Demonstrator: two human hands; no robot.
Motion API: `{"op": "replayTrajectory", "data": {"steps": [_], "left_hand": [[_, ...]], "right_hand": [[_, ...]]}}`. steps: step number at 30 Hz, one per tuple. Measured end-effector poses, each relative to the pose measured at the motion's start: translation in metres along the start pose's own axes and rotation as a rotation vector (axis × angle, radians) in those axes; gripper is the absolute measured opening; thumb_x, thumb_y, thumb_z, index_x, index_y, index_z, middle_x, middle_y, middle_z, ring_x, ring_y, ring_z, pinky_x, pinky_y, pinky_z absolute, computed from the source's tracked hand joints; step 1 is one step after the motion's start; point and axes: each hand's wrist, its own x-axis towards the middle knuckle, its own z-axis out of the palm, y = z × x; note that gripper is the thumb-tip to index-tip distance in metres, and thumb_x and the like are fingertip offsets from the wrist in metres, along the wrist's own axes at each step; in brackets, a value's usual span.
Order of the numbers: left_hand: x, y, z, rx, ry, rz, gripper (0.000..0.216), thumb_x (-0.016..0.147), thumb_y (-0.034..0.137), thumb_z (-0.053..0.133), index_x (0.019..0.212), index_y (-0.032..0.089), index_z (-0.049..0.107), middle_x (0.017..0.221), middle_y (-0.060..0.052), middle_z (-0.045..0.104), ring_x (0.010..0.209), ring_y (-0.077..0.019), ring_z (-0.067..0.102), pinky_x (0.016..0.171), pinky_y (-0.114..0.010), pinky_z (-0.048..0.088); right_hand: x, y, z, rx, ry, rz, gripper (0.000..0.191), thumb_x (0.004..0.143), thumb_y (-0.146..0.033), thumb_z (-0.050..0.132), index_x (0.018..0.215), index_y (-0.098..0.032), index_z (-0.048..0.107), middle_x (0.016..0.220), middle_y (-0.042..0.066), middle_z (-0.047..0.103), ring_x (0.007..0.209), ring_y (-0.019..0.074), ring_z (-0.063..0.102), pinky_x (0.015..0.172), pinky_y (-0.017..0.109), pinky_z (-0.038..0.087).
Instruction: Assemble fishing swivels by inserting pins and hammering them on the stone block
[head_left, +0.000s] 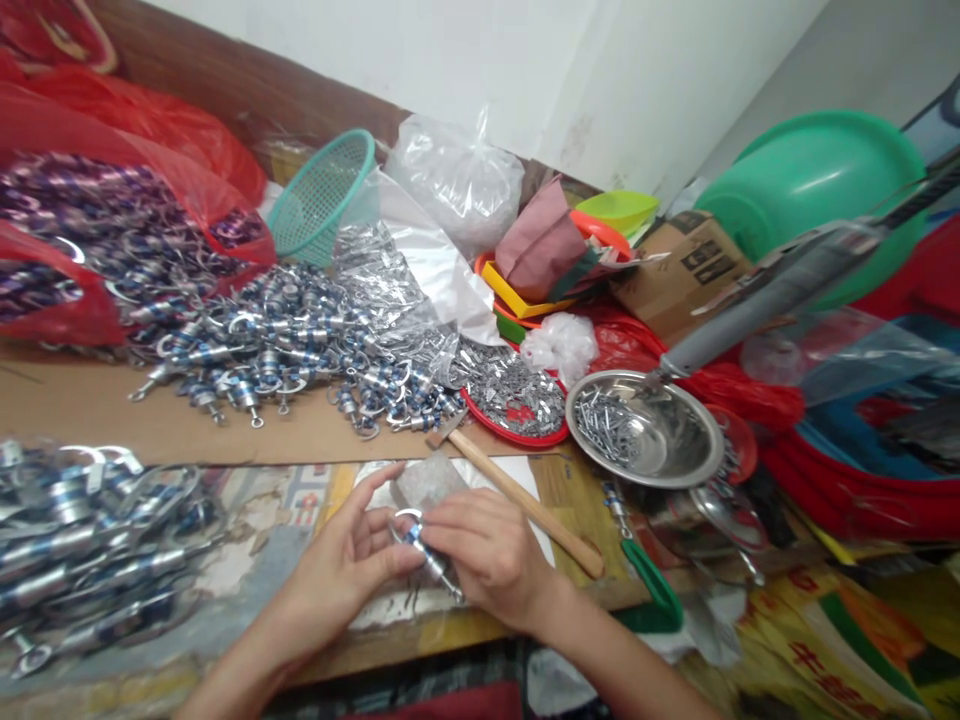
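Observation:
Over a grey block (430,482), my two hands meet at a small silver-and-blue metal fitting (429,562) with a curved hook and a narrow tip. My left hand (356,545) pinches its left side with the thumb, the other fingers curled behind. From the right, the fingertips of my right hand (491,550) close on the same fitting; part of it is hidden by them. A hammer (525,500) with a wooden handle lies just beyond my right hand, its head by the block.
Similar fittings pile up at the back (262,340) and left (112,560). A red plate (517,438) of flat metal pieces and a steel bowl (690,462) of pins stand right. A grey-handled tool (765,295) slants over the bowl. A green-handled piece (652,590) hangs at the edge.

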Motion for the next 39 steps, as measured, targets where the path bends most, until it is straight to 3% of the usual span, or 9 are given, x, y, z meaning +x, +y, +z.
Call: {"op": "replayTrajectory", "data": {"steps": [5,12,17,22,25,29,32,37,39], "left_hand": [[-0.001,0.001,0.003,-0.004,0.023,0.007,0.080,0.059,0.020,0.075,0.126,0.020,0.032,0.075,0.000,0.062,0.074,-0.0174,0.061,0.069,-0.030,0.049],[0.000,0.001,0.000,0.009,-0.014,-0.002,0.076,0.062,0.020,0.073,0.126,0.019,0.032,0.078,-0.001,0.063,0.076,-0.0172,0.060,0.071,-0.030,0.048],[0.001,0.001,0.000,0.041,0.022,-0.022,0.079,0.060,0.021,0.074,0.126,0.020,0.032,0.083,-0.003,0.064,0.079,-0.0207,0.063,0.073,-0.032,0.049],[-0.001,0.001,0.002,0.039,0.061,-0.011,0.078,0.058,0.021,0.075,0.126,0.021,0.036,0.080,-0.001,0.063,0.079,-0.0211,0.064,0.072,-0.033,0.050],[-0.002,0.001,0.002,0.034,0.055,-0.018,0.079,0.058,0.020,0.075,0.126,0.020,0.035,0.081,-0.002,0.064,0.079,-0.0212,0.063,0.073,-0.033,0.049],[-0.003,0.002,0.002,0.042,0.051,-0.014,0.078,0.060,0.021,0.074,0.127,0.021,0.033,0.081,-0.002,0.064,0.082,-0.0210,0.063,0.075,-0.032,0.049],[-0.002,0.002,0.003,0.044,0.064,-0.018,0.080,0.058,0.022,0.075,0.127,0.021,0.033,0.079,-0.001,0.065,0.079,-0.0206,0.064,0.073,-0.031,0.049],[-0.002,0.005,0.004,0.027,0.056,-0.009,0.082,0.058,0.022,0.076,0.127,0.021,0.030,0.074,0.000,0.063,0.075,-0.0202,0.064,0.070,-0.030,0.049],[-0.003,0.005,0.004,0.029,0.063,-0.014,0.084,0.056,0.022,0.077,0.126,0.020,0.030,0.073,0.001,0.063,0.074,-0.0199,0.064,0.069,-0.030,0.050]], "right_hand": [[-0.004,-0.016,0.003,-0.096,-0.060,0.200,0.028,0.085,-0.008,0.042,0.100,-0.018,0.063,0.085,0.007,0.066,0.081,0.0194,0.057,0.069,0.033,0.048],[-0.023,-0.033,0.008,-0.098,-0.049,0.386,0.048,0.079,0.000,0.036,0.117,-0.022,0.054,0.108,0.009,0.055,0.108,0.0226,0.045,0.088,0.040,0.040],[-0.031,0.012,-0.007,-0.170,0.098,0.583,0.033,0.086,-0.017,0.043,0.116,-0.021,0.055,0.109,0.010,0.054,0.103,0.0214,0.050,0.087,0.036,0.042],[-0.036,0.058,-0.015,-0.248,-0.226,0.795,0.019,0.081,-0.025,0.053,0.097,-0.017,0.061,0.085,0.006,0.062,0.080,0.0216,0.059,0.071,0.034,0.046],[-0.035,0.051,-0.026,-0.155,-0.128,0.768,0.020,0.080,-0.024,0.055,0.099,-0.018,0.057,0.093,0.005,0.063,0.085,0.0197,0.060,0.073,0.031,0.048],[-0.036,0.011,-0.058,-0.051,0.011,0.605,0.038,0.082,-0.021,0.054,0.120,-0.024,0.050,0.112,0.005,0.061,0.099,0.0193,0.059,0.080,0.029,0.049],[-0.045,-0.017,-0.074,-0.111,0.064,0.450,0.047,0.084,-0.013,0.051,0.128,-0.031,0.044,0.110,0.004,0.061,0.095,0.0170,0.061,0.074,0.024,0.051],[-0.068,-0.030,-0.066,-0.209,-0.138,0.342,0.053,0.083,-0.006,0.044,0.132,-0.026,0.039,0.093,0.007,0.065,0.078,0.0165,0.064,0.063,0.024,0.052],[-0.072,-0.029,-0.060,-0.243,-0.134,0.345,0.054,0.083,-0.005,0.044,0.132,-0.027,0.040,0.092,0.007,0.065,0.076,0.0165,0.063,0.063,0.025,0.052]]}}
